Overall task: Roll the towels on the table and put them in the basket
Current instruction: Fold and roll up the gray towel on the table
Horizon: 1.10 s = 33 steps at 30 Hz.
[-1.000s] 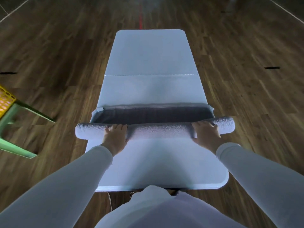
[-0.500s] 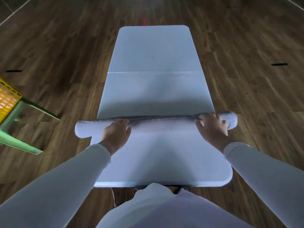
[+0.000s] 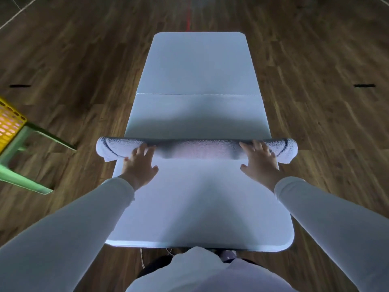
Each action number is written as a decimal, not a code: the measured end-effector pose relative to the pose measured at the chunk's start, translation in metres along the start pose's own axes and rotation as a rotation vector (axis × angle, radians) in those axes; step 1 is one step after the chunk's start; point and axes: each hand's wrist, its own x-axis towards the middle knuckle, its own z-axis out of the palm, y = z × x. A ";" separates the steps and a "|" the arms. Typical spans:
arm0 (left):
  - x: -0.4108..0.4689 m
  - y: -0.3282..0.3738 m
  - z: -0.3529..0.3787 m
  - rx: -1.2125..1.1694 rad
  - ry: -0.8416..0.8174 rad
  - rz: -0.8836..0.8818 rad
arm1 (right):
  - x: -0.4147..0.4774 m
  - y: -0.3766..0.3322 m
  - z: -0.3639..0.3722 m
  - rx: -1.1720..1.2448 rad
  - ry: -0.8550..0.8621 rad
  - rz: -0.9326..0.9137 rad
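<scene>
- The towel was fully rolled; the flat strip that lay beyond the roll a second earlier was gone.
- The roll lay across the table, both ends overhanging its sides.
- My left hand and right hand lay flat, fingers straight, pressing the roll and gripping nothing.
- The basket stood well off the table's left side; I judged transfer due next.

The light is dim and bluish. The near half of the surface is brightest, lit perhaps from behind the wearer. A soft shadow band darkens it just beyond the towel. Wide-angle distortion bends the floor planks toward the edges. Fine detail is soft throughout, and the sleeves blur in the lower corners.
</scene>
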 end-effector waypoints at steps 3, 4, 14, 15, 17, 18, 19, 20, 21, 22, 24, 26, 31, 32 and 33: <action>0.022 -0.009 -0.004 -0.044 -0.062 0.003 | 0.024 0.006 -0.008 0.066 -0.036 -0.003; 0.029 -0.013 -0.003 -0.062 -0.072 0.002 | 0.031 0.009 -0.007 0.063 -0.052 -0.021; 0.084 -0.045 0.000 -0.117 -0.032 0.122 | 0.097 0.006 0.000 -0.014 -0.234 -0.096; 0.090 -0.049 0.001 -0.120 -0.029 0.142 | 0.099 0.004 -0.002 -0.021 -0.233 -0.098; 0.101 -0.054 0.002 -0.113 -0.019 0.180 | 0.105 0.004 -0.002 -0.017 -0.234 -0.093; 0.105 -0.054 0.001 -0.106 -0.021 0.191 | 0.107 0.004 -0.002 -0.015 -0.242 -0.081; 0.110 -0.054 0.002 -0.103 -0.025 0.194 | 0.107 0.004 -0.003 -0.017 -0.251 -0.065; 0.114 -0.052 0.003 -0.098 -0.036 0.183 | 0.109 0.005 -0.002 -0.008 -0.256 -0.047; 0.117 -0.050 0.003 -0.095 -0.054 0.169 | 0.109 0.005 -0.003 -0.005 -0.255 -0.041; 0.120 -0.048 0.003 -0.080 -0.079 0.161 | 0.109 0.005 -0.002 0.000 -0.264 -0.035; 0.124 -0.046 0.002 -0.054 -0.120 0.162 | 0.109 0.007 0.003 0.012 -0.283 -0.040; 0.123 -0.047 -0.002 -0.050 -0.143 0.168 | 0.108 0.006 0.001 0.017 -0.316 -0.048; 0.098 -0.055 -0.006 -0.016 -0.211 0.253 | 0.075 -0.012 -0.015 -0.056 -0.415 -0.118; 0.089 -0.059 -0.005 -0.026 -0.209 0.291 | 0.065 -0.014 -0.015 -0.057 -0.422 -0.138; 0.079 -0.062 -0.001 -0.048 -0.194 0.331 | 0.055 -0.015 -0.015 -0.056 -0.429 -0.152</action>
